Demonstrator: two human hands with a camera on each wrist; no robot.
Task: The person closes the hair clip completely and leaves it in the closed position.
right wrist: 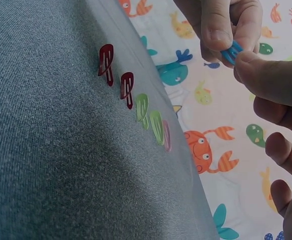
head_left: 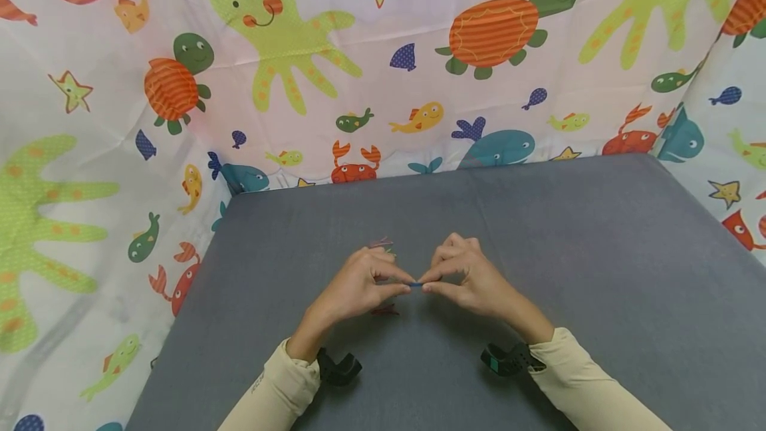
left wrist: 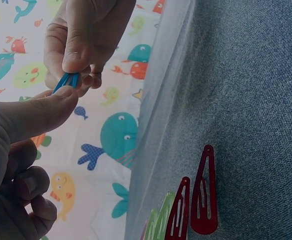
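Between the two hands, above the grey table, is a small blue snap hair clip. The left hand pinches one end of it with thumb and forefinger. From the other side the right hand pinches the opposite end, also thumb against forefinger. Much of the clip is covered by the fingertips. Lying in a row on the table are two dark red hair clips, two light green ones and a pink one; the left hand hides most of this row in the head view.
The grey cloth-covered table stretches out on both sides of the hands. A white curtain printed with sea animals stands behind it and along its left and right sides. Each wrist wears a black camera strap.
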